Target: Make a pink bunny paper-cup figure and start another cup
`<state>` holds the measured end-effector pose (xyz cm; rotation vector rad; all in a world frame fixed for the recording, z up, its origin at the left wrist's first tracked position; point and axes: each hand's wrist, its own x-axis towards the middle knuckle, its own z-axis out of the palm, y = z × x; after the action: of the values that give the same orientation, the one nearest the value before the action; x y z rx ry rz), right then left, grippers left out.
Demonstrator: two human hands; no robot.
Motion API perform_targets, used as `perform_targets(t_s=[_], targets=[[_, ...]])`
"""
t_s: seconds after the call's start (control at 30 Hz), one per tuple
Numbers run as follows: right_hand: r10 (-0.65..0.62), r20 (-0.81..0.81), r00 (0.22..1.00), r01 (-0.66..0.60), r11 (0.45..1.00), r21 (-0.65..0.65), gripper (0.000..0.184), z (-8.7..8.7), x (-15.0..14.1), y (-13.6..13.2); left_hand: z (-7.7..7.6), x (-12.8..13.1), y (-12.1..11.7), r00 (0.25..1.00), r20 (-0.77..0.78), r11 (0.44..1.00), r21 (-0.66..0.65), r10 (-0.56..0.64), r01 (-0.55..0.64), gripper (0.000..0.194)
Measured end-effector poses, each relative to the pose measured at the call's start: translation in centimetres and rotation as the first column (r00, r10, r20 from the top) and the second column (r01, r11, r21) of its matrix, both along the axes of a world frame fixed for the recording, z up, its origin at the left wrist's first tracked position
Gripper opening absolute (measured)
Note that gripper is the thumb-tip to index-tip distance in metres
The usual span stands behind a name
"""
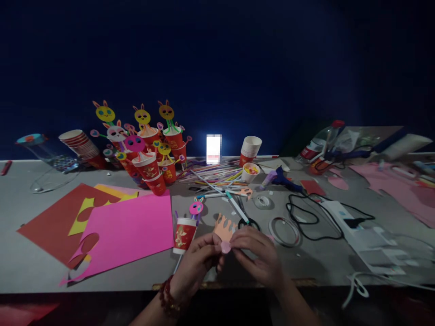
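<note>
Between the fingertips of both hands is a small pink paper piece, rounded at its lower edge. My left hand pinches it from the left, with a beaded bracelet on the wrist. My right hand pinches its other side, and those fingertips partly hide it. Just behind the hands lies an orange paper cutout with a scalloped edge. A red paper cup with a pink bunny face stands left of my left hand. Scissors lie behind my right hand, partly covered.
Decorated cups stand stacked at back left, behind pink paper sheets. Markers and sticks lie scattered mid-table, near a lit, blurred screen. Tape rolls, a black cord and a bottle are on the right.
</note>
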<state>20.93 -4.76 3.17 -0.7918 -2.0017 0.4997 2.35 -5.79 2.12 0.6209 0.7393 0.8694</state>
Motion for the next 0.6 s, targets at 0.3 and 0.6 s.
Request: perform_targets(t_s=[0.3, 0.6], targets=[[-0.074, -0.039, 0.996, 0.07, 0.992, -0.104, 0.014, 0.2, -0.6, -0.1, 0.2, -0.6, -1.2, 0.854, -0.396, 0.787, 0.617, 0.339, -0.026, 0.013], [-0.057, -0.293, 0.955, -0.093, 0.876, -0.472, 0.005, -0.4, -1.0, -0.4, -0.3, -0.5, -0.5, 0.929, -0.293, 0.915, 0.39, 0.226, -0.099, 0.02]])
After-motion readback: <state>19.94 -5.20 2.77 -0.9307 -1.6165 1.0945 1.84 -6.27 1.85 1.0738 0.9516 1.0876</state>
